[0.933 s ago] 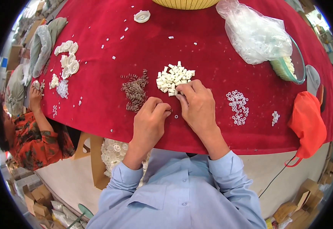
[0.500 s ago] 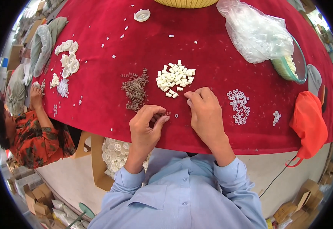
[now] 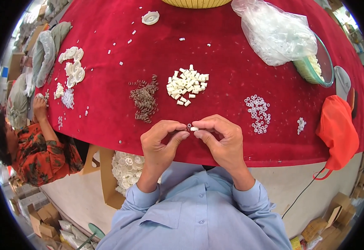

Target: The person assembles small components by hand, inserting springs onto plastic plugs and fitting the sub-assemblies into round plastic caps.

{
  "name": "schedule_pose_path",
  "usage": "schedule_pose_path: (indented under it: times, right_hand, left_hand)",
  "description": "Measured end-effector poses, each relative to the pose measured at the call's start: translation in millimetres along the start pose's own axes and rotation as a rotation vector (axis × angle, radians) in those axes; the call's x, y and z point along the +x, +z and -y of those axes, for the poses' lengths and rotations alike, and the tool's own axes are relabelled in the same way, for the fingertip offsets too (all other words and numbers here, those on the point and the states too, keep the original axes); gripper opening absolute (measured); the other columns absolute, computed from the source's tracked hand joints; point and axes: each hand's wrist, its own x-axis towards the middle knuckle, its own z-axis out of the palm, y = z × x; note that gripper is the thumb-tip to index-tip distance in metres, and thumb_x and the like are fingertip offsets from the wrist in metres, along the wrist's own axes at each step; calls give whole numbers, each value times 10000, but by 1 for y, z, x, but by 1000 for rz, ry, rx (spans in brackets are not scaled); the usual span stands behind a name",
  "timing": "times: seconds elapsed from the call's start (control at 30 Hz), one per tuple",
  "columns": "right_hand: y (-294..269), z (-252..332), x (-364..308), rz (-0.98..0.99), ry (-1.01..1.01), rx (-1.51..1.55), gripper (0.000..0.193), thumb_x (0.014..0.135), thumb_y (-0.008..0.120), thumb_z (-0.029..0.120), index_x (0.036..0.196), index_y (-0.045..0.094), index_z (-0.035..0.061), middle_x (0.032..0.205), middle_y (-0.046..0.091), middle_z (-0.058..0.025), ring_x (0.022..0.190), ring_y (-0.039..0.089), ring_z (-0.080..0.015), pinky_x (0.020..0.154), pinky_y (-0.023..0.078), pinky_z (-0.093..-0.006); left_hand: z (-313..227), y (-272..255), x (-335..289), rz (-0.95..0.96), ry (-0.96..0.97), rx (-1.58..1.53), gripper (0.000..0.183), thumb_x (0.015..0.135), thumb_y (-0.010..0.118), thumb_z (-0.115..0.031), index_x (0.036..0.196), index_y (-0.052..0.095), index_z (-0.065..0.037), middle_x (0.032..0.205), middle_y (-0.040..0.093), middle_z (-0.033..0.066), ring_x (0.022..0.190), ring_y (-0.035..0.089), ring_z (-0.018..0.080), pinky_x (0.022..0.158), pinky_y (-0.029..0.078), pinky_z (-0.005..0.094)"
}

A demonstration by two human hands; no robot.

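Note:
Thumb and fingertips of my left hand (image 3: 160, 139) pinch a small coil spring (image 3: 186, 129), mostly hidden by the fingers. Facing it, my right hand (image 3: 222, 137) grips a small white plastic piece (image 3: 194, 128) between thumb and forefinger. Spring and piece meet or nearly meet; I cannot tell which. A small ring (image 3: 189, 125) shows just beyond the fingertips. Farther off lie a heap of brown coil springs (image 3: 144, 102), left of centre, and a heap of cream plastic pieces (image 3: 187, 85). Small white rings (image 3: 258, 113) are spread to the right of my right hand.
A clear plastic bag (image 3: 273, 35) leans on a green-rimmed bowl (image 3: 332, 62) at far right. Near it hangs a red cloth (image 3: 337, 129). White round parts (image 3: 75, 73) lie at left, close to another person (image 3: 40, 150). A carton (image 3: 106, 179) of white parts stands below the table edge.
My right hand has come back from the cream heap with a white piece, toward my left hand. My left hand still pinches the spring, its fingers now nearer the right hand's.

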Motion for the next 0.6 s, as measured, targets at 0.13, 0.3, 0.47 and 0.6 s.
schedule_pose_path:
  times: [0.13, 0.3, 0.47, 0.6]
  right_hand:
    - [-1, 1, -3, 12, 6, 34, 195, 842, 758, -76, 1022, 774, -4, 941, 753, -112, 830, 727, -162, 720, 574, -282]
    - [-2, -2, -8, 36, 109, 260, 195, 852, 759, -75, 1031, 781, -1, 961, 753, -116, 866, 728, -164, 757, 590, -282]
    - [-7, -8, -7, 78, -44, 163, 215, 845, 768, -84, 1032, 791, 18, 937, 744, -101, 862, 724, -161, 730, 582, -275]
    - [-8, -10, -9, 123, -152, 112, 238, 820, 791, -87, 1024, 797, 36, 908, 739, -96, 831, 715, -158, 698, 568, -267]
  left_hand:
    - [-3, -2, 0, 21, 37, -1, 192, 804, 827, 48, 975, 756, -2, 905, 759, 100, 826, 731, 192, 714, 580, 298]
    - [-6, -1, -1, 54, 80, -30, 165, 835, 810, 36, 989, 760, 3, 894, 757, 98, 801, 728, 183, 692, 581, 289]
    - [-12, 2, -9, 98, -246, -347, 81, 952, 731, -9, 1017, 754, 33, 867, 747, 87, 751, 720, 148, 651, 581, 259]
    - [-6, -5, -13, 193, -497, -641, 150, 1031, 653, -61, 1085, 741, 49, 837, 735, 84, 724, 714, 133, 640, 584, 244]
